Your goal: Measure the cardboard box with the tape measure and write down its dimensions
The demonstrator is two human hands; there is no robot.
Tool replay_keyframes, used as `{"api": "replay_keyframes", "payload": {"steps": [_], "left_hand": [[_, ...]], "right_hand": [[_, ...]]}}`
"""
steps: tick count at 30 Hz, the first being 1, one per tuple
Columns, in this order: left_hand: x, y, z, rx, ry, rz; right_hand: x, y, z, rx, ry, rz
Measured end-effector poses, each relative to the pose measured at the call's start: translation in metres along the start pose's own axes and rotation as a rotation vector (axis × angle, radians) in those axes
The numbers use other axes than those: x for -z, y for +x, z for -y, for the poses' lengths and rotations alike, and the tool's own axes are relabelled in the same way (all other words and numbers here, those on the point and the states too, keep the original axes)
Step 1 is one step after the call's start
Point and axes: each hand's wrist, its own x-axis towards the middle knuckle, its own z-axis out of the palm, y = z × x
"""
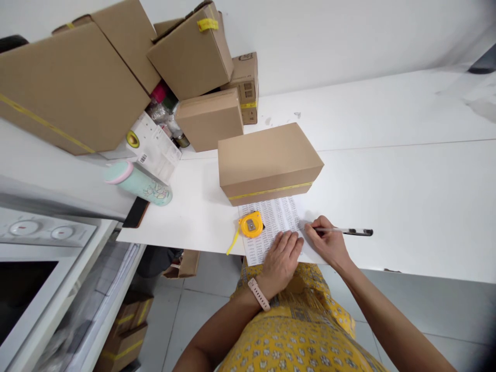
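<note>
A printed sheet of paper (pixel 276 219) lies at the near edge of the white table (pixel 387 181). My left hand (pixel 282 261) rests flat on its lower part, fingers stretched out, a watch on the wrist. My right hand (pixel 327 243) is closed on a pen (pixel 346 231) whose tip touches the sheet's right side. A yellow tape measure (pixel 251 225) sits on the sheet's left edge. Just behind the sheet stands a closed cardboard box (pixel 267 161) with a yellow tape band.
Several cardboard boxes (pixel 77 88) are stacked at the back left. A mint bottle (pixel 137 182) lies on its side beside a white packet (pixel 153 147). A dark phone (pixel 135 212) lies at the table's left edge. More boxes (pixel 124 330) sit on the floor.
</note>
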Motion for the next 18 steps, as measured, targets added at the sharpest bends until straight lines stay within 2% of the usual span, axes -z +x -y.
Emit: {"api": "replay_keyframes", "payload": {"steps": [18], "left_hand": [[-0.0009, -0.0008, 0.0008, -0.006, -0.009, -0.004]], "right_hand": [[0.0012, 0.0002, 0.005, 0.008, -0.019, -0.024]]}}
